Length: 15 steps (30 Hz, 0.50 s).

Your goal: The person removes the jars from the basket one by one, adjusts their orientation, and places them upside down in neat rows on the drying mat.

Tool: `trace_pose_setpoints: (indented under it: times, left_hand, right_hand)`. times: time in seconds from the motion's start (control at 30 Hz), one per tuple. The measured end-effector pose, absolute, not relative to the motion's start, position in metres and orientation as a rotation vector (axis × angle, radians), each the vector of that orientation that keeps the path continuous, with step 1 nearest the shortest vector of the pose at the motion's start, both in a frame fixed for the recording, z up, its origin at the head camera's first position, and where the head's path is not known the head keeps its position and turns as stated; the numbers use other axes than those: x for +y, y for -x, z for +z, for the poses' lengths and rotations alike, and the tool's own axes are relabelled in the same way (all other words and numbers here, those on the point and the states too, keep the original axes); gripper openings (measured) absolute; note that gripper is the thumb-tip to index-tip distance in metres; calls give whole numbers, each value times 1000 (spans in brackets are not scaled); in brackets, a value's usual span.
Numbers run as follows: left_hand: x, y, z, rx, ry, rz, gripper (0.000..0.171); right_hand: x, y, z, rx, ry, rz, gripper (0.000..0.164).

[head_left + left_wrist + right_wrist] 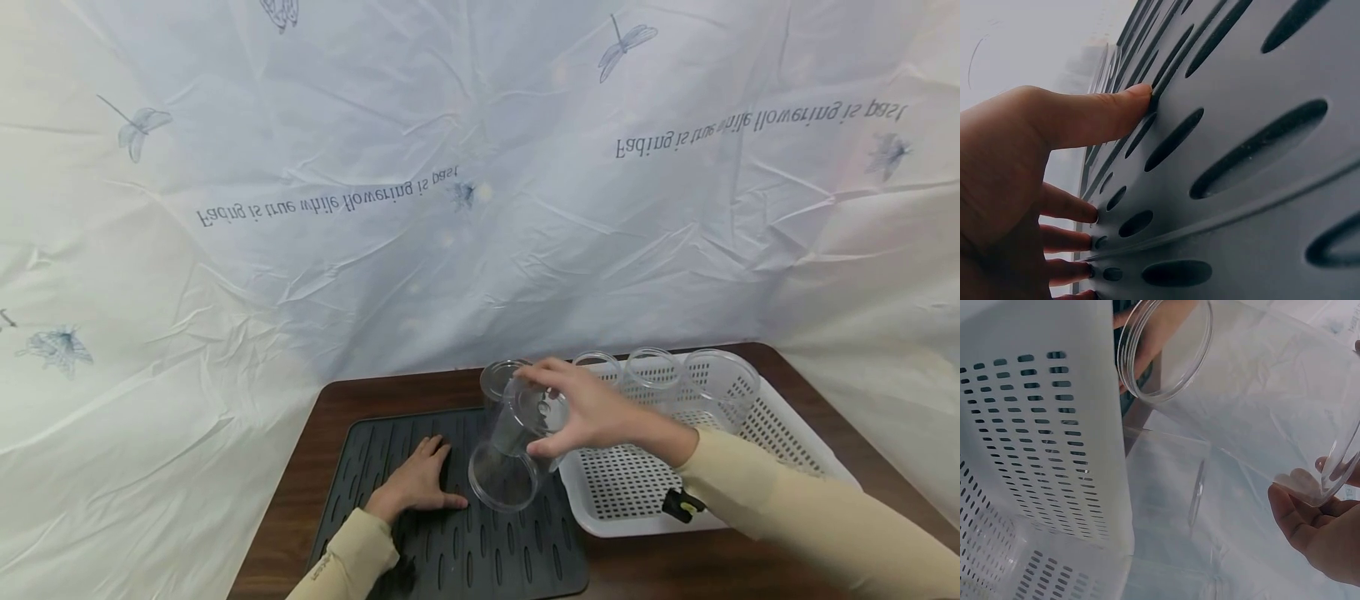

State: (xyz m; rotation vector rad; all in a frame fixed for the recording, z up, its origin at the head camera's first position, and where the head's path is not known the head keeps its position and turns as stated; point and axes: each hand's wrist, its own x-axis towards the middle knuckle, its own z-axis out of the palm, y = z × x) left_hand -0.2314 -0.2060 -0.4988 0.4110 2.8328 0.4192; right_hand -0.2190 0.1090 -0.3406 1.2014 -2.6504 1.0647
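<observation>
My right hand [596,408] grips a clear plastic jar [1260,381] by its base end, thumb and fingers spread round it. The jar tilts with its open rim pointing down over the dark ribbed drying mat [450,567]. Just behind it, at the mat's far right, another clear jar [497,382] stands, partly covered by the held one. My left hand [416,482] rests on the mat to the left of the jars, fingers extended. In the left wrist view its thumb and fingertips touch the slotted surface.
To the right, a white perforated basket [611,527] lies under my right forearm. Several clear jars [654,367] stand along its far side. The brown wooden table [420,392] shows around the mat, and a printed white sheet [420,275] hangs behind.
</observation>
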Motion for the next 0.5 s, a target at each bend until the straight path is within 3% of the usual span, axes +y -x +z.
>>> trace_pose_setpoints:
  times: [0.5]
  left_hand:
    - [-206,232,-500,2832,-429,410,101]
  right_hand:
    - [99,220,-355,-2686,-1290,851,91]
